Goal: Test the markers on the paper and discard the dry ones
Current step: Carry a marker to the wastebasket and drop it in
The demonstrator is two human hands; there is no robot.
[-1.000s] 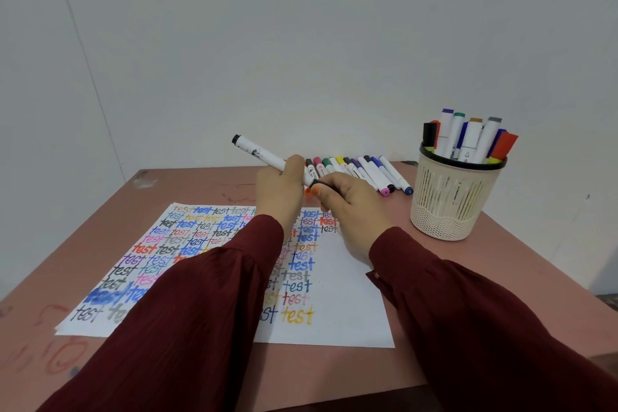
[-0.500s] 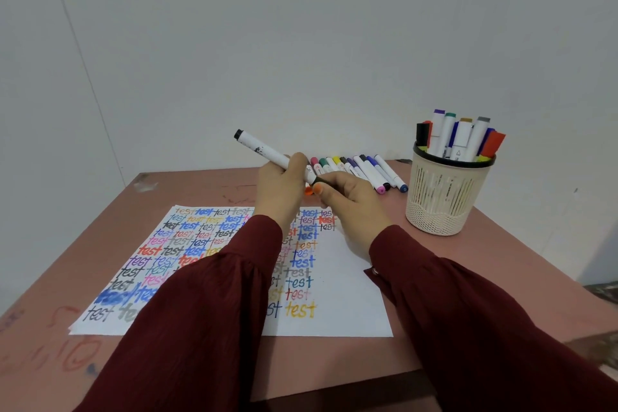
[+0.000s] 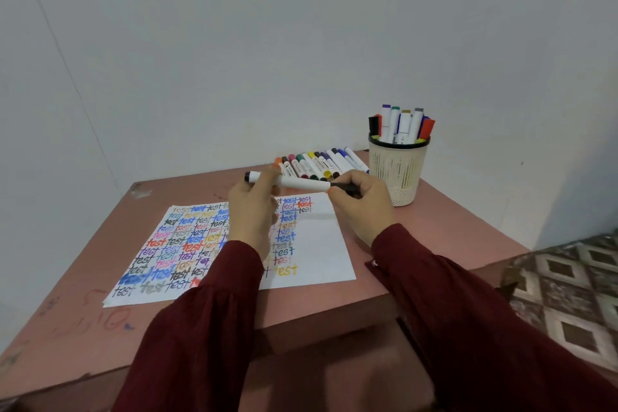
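A white marker (image 3: 301, 182) with black ends is held level above the far edge of the paper (image 3: 321, 244). My left hand (image 3: 255, 207) grips its barrel near the left end. My right hand (image 3: 363, 204) pinches the black cap at its right end. Whether the cap is on or pulled off is hidden by my fingers. The paper lies flat on the table, covered in rows of the word "test" in many colours, with its right part blank.
A row of several capped markers (image 3: 317, 165) lies on the pink table (image 3: 451, 231) behind my hands. A cream mesh cup (image 3: 398, 169) full of markers stands at the back right. Patterned floor (image 3: 568, 294) shows past the table's right edge.
The marker has swung from tilted up-left to nearly level. My right hand has shifted right along it to the black cap end. The camera has pulled back and up.
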